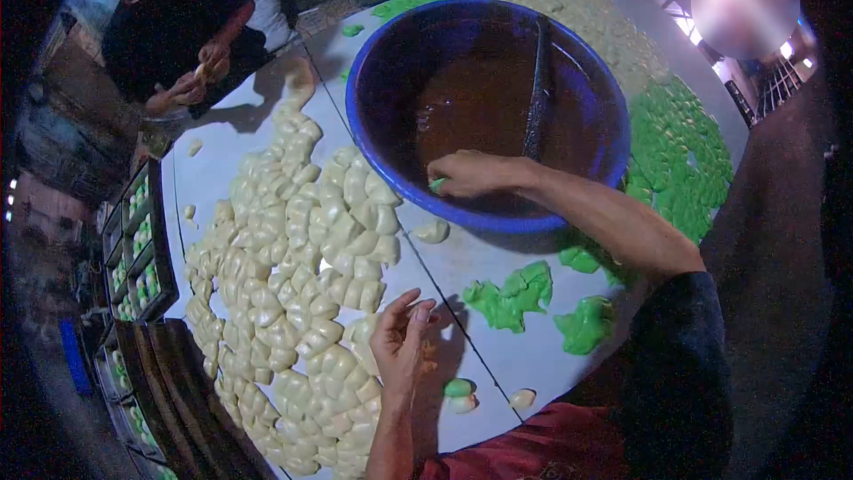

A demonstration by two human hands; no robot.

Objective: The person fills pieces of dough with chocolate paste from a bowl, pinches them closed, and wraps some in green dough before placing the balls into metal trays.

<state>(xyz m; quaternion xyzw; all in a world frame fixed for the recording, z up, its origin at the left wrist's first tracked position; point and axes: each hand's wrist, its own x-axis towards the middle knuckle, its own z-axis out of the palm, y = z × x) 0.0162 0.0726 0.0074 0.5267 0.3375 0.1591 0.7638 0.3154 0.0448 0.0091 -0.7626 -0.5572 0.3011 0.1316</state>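
Note:
Over the near edge of a blue basin (391, 180) of brown liquid (471, 98), my right hand (471, 174) is closed around a small green piece (436, 185). A dark stick (538, 89) stands in the basin beyond it. My left hand (404, 333) hovers above the white table (498, 364), fingers apart, with nothing visible in it. To its left spreads a wide layer of cream-coloured pieces (275, 276). Flat green lumps (511, 298) and a small green-and-white piece (459, 395) lie to its right.
Across the table at the upper left, a person (182, 27) holds a small piece in both hands. Dark crates (142, 240) of green and white pieces stand along the left. More green pieces (680, 156) and pale pieces (569, 13) cover the table's right and far sides.

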